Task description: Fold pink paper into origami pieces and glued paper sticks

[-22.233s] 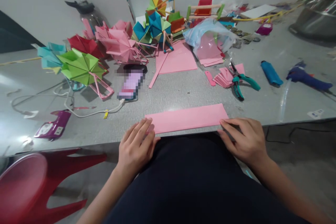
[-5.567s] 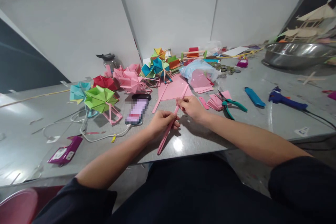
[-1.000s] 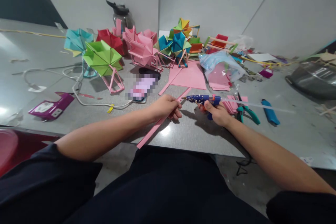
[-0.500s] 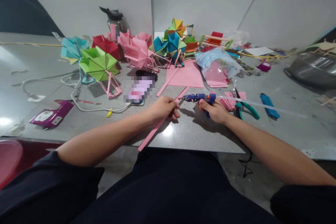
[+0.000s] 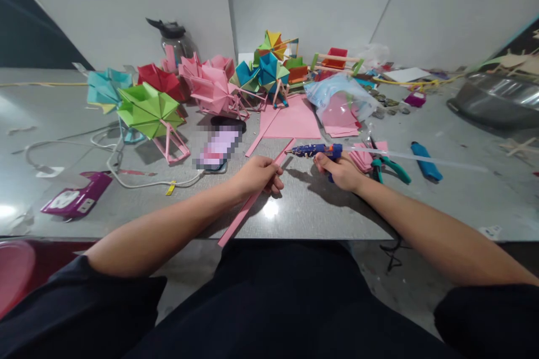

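A long pink paper strip (image 5: 238, 222) is pinched in my left hand (image 5: 261, 175), slanting from the table's front edge up to the right. My right hand (image 5: 340, 171) is closed round the handle of a blue glue gun (image 5: 315, 150), which has a long clear glue stick (image 5: 415, 157) sticking out behind. The gun's nozzle is at the strip's upper part, just beyond my left fingers; whether it touches, I cannot tell. A second pink strip (image 5: 261, 133) lies beyond my left hand, partly over a pink paper sheet (image 5: 295, 119).
Folded paper models, among them a green one (image 5: 151, 109) and a pink one (image 5: 213, 90), stand at the back left. A phone (image 5: 221, 148) lies left of centre. Green-handled pliers (image 5: 389, 168) and a blue lighter-like object (image 5: 426, 161) lie right. A purple box-like device (image 5: 78, 195) lies left.
The view has shifted slightly to the right. The glue gun's nozzle has moved slightly along the upper part of the strip; both hands keep their holds.
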`<state>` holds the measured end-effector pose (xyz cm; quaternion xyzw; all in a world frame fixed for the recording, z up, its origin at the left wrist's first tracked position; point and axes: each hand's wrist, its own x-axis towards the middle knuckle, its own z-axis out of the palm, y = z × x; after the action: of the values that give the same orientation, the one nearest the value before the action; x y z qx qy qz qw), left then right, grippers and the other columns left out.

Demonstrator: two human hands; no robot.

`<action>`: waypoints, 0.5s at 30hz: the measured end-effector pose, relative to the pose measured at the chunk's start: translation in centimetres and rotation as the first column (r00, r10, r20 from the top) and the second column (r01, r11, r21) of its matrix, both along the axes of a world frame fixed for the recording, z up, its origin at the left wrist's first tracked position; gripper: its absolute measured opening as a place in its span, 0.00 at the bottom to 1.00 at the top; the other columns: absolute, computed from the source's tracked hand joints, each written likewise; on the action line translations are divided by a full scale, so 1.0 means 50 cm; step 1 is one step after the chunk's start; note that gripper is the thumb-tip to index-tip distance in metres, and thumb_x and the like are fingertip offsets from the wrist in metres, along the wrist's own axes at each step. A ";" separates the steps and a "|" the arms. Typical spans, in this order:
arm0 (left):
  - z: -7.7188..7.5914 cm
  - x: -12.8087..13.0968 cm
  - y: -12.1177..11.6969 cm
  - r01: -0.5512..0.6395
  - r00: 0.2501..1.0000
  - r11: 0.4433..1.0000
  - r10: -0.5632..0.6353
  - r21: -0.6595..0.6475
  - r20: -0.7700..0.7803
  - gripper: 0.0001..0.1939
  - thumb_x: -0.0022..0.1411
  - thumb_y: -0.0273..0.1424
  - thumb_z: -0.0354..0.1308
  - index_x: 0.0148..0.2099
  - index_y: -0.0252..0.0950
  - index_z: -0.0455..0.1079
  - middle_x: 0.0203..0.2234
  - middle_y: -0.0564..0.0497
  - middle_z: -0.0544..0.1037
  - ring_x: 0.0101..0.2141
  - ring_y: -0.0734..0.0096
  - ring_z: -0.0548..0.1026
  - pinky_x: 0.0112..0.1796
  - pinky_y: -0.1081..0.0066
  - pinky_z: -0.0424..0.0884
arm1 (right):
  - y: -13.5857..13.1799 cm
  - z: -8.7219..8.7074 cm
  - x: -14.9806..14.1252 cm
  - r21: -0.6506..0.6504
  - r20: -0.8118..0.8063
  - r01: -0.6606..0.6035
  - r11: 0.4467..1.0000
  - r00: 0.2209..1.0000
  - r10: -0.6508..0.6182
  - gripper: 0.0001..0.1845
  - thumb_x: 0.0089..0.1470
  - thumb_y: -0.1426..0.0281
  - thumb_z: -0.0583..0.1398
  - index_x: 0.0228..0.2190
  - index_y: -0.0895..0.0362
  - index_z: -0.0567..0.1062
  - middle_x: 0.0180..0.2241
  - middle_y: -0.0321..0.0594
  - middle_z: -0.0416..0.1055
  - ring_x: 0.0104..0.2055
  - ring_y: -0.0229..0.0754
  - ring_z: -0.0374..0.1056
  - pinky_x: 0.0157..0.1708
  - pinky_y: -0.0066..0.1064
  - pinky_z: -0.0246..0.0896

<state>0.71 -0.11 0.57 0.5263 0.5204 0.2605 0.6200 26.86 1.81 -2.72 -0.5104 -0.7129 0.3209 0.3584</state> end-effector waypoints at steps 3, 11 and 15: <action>-0.001 -0.002 -0.001 0.012 1.000 1.000 -0.012 0.006 0.012 0.08 0.73 0.24 0.52 0.37 0.36 0.68 0.21 0.50 0.79 0.22 0.72 0.78 0.26 0.74 0.66 | 0.000 0.003 0.001 0.008 0.000 0.013 1.000 1.000 -0.013 0.41 0.56 0.28 0.53 0.20 0.52 0.68 0.21 0.37 0.64 0.27 0.43 0.60 0.32 0.38 0.55; -0.008 -0.003 0.005 0.016 1.000 1.000 -0.016 0.003 0.005 0.10 0.74 0.25 0.51 0.38 0.36 0.69 0.21 0.48 0.79 0.22 0.68 0.79 0.27 0.70 0.70 | 0.006 0.008 0.004 0.028 -0.005 0.040 0.999 0.999 -0.040 0.40 0.56 0.28 0.54 0.18 0.51 0.66 0.19 0.36 0.62 0.25 0.42 0.59 0.31 0.39 0.54; -0.007 -0.002 0.006 0.017 1.000 1.000 -0.017 -0.001 0.002 0.11 0.75 0.26 0.50 0.38 0.36 0.69 0.21 0.48 0.79 0.21 0.68 0.79 0.27 0.69 0.72 | 0.008 0.011 0.003 0.043 -0.006 0.048 0.998 0.999 -0.048 0.42 0.55 0.26 0.53 0.17 0.50 0.64 0.18 0.36 0.61 0.24 0.42 0.58 0.29 0.39 0.53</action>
<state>0.62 0.19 0.22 0.5301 0.5156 0.2555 0.6228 27.01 2.23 -2.15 -0.5187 -0.7064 0.2979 0.3785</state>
